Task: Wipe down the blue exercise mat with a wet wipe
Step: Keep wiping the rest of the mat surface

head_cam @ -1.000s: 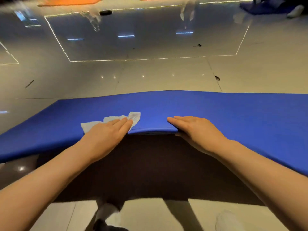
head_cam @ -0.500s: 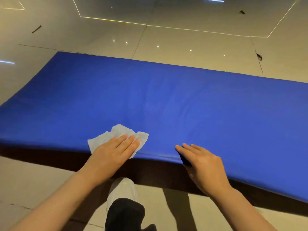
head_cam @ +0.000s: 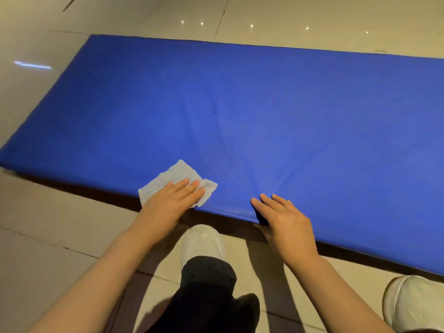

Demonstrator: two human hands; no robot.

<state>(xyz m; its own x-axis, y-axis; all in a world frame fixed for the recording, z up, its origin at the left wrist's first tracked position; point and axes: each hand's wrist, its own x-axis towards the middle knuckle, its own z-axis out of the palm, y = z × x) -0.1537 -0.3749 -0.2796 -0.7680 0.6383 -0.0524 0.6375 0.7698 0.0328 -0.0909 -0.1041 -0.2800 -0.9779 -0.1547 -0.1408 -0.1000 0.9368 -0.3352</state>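
Note:
The blue exercise mat (head_cam: 240, 104) lies across the tiled floor and fills most of the view. A white wet wipe (head_cam: 173, 176) sits on its near edge, left of centre. My left hand (head_cam: 168, 205) presses flat on the wipe with straight fingers. My right hand (head_cam: 286, 224) holds the mat's near edge a little to the right. Its fingers lie on top and its thumb goes under the edge. Creases fan out in the mat from those fingertips.
Glossy beige floor tiles (head_cam: 48, 224) surround the mat. My white shoe (head_cam: 201, 241) and dark trouser leg (head_cam: 209, 284) are just in front of the mat's near edge. My other white shoe (head_cam: 413, 304) is at the lower right.
The mat's near edge has come down from a raised position toward the floor, and the view has tilted down. Both hands keep their places on the wipe and the edge.

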